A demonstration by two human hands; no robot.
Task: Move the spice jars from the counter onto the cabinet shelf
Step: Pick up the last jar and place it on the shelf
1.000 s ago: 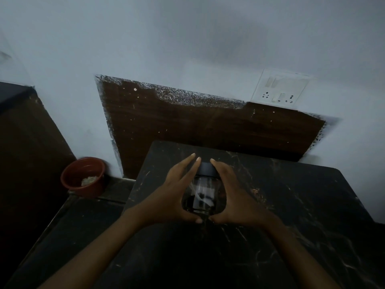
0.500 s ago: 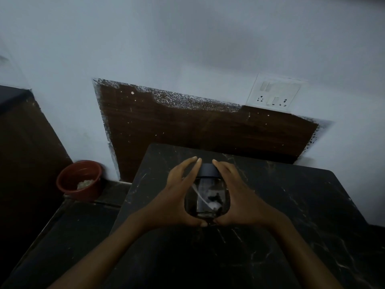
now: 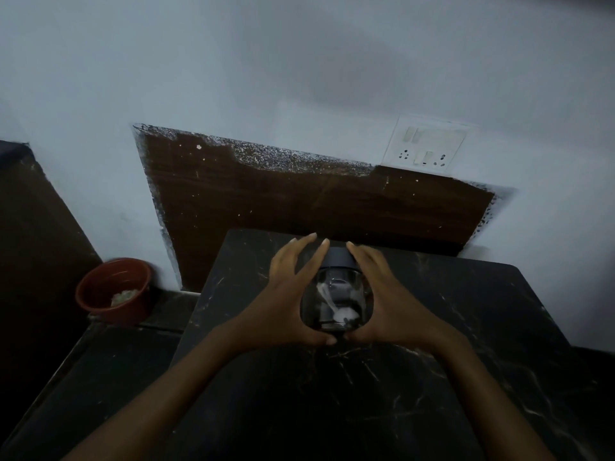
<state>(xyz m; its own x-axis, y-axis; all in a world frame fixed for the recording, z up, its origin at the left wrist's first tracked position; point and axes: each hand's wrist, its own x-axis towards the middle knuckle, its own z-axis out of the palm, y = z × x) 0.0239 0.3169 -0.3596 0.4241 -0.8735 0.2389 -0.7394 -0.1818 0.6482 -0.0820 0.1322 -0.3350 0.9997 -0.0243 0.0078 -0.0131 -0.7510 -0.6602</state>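
Left hand [image 3: 293, 294], right hand [image 3: 389, 301]: cupped round spice jar [image 3: 336, 302] from either side, thumbs curled under its base, fingers nearly straight, reaching past dark lid [image 3: 339, 259]. Jar between both palms, low over bench [image 3: 482, 327]; unclear whether lifted clear. Best kept upright, squeezed evenly, raised slowly before any turn toward cabinet shelf, out of view. Forearms stretched forward, converging at jar.

The left hand [image 3: 293, 302] and right hand [image 3: 391, 309] cover both sides of the spice jar [image 3: 336, 299]; 2 thumbs hide its base. Jar contents: indistinct in dim light. The bottom edge cuts off both forearms [image 3: 173, 394] and the counter [image 3: 449, 387]. Red bowl [image 3: 111, 316] contents: unidentifiable.
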